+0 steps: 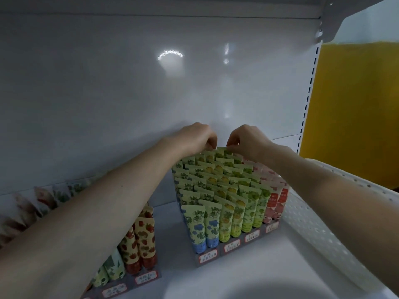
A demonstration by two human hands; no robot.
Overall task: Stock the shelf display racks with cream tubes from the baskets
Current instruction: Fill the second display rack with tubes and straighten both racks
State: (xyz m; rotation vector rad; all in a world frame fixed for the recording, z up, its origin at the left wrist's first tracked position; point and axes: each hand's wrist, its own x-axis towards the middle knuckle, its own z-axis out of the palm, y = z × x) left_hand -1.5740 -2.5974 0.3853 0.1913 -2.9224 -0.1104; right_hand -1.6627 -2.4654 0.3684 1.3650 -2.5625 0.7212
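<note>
I'm looking at a white shelf point(269, 266) with a glossy back panel point(129, 83). The display rack point(208, 257) stands mid-shelf, packed with upright cream tubes point(224, 190) in blue, yellow, green and pink columns. At its rear, my left hand point(194, 137) and right hand point(248, 139) have their fingers curled, pinching the top edge of a back-row tube point(221, 149). A second rack point(138, 279) sits under the left forearm, a white perforated basket point(313, 223) is at the right, and a yellow wall point(356, 104) lies beyond it.
</note>
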